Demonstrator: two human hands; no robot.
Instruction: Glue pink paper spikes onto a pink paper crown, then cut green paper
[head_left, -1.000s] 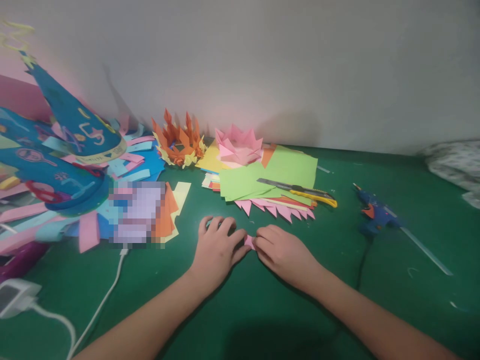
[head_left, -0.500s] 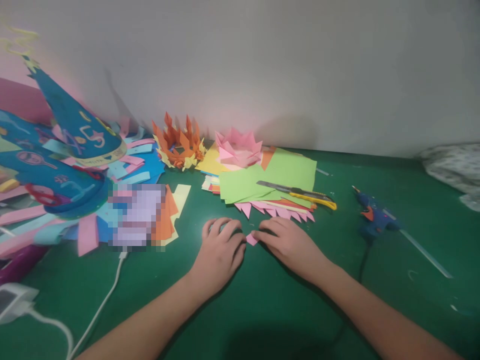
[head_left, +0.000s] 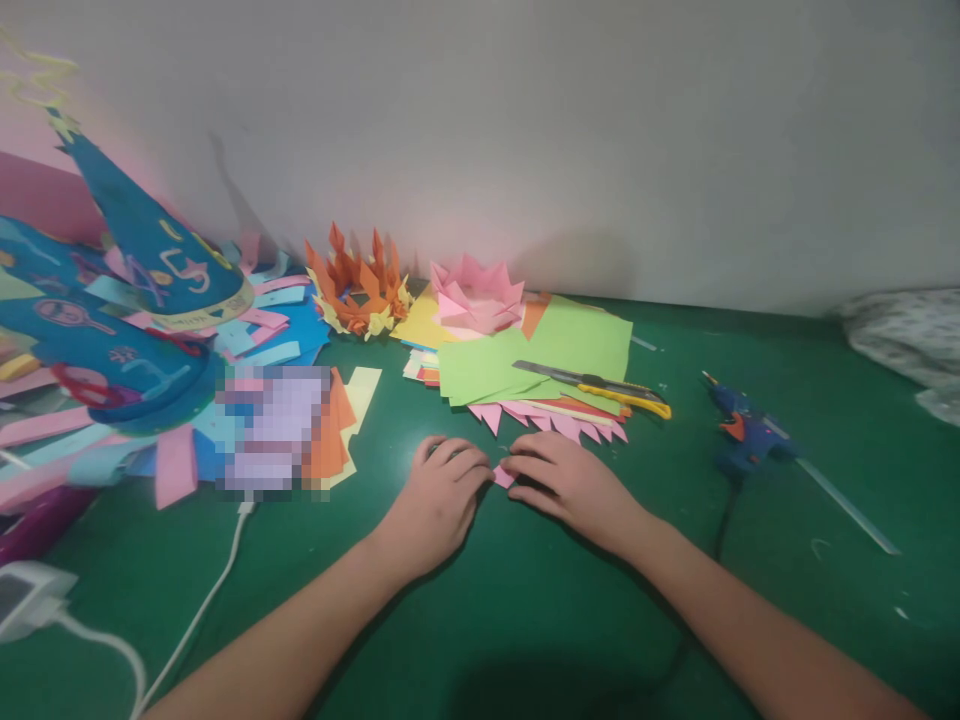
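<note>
A small folded piece of pink paper (head_left: 504, 477) lies on the green tabletop between my hands. My left hand (head_left: 444, 502) has its fingers curled down, their tips at the left edge of the paper. From the other side, my right hand (head_left: 574, 487) pinches and presses the paper with its fingertips. Most of the piece is hidden under the fingers. Just beyond them, a row of pink paper points (head_left: 566, 424) sticks out from under light green sheets (head_left: 495, 370). A yellow utility knife (head_left: 622, 393) lies across those sheets, its blade extended.
Behind the sheets stands a pink paper crown (head_left: 480, 295), beside an orange and yellow crown (head_left: 356, 290). Blue cone hats (head_left: 150, 225) crowd the left. A blue glue gun (head_left: 750, 435) holding a clear stick lies at right. A white cable (head_left: 217, 600) crosses the front left.
My right fingers have shifted slightly over the pink paper, and my left fingers have drawn a little closer together. The paper stays in about the same place.
</note>
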